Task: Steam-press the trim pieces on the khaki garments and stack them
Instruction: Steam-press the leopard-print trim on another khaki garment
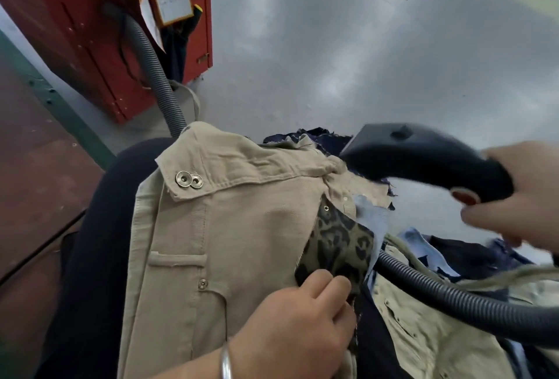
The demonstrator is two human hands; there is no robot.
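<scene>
Head view: khaki garment [236, 227] on lap, creased, two snaps [189, 180] on flap, leopard lining [338, 245] exposed. Left hand [290, 321] fingers pinch lining edge. Right hand [520, 194] fingers wrap steamer [423, 160] handle, held above garment. Second khaki piece [423, 336] right, under hose [447, 294].

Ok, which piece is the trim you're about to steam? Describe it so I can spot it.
Start at the large khaki garment spread over the lap in the middle of the view. Follow its right edge down to where the left hand pinches the fabric. The trim piece lies just above those fingers: a leopard-print panel, the only patterned cloth among plain khaki, pale blue and navy pieces.
</scene>
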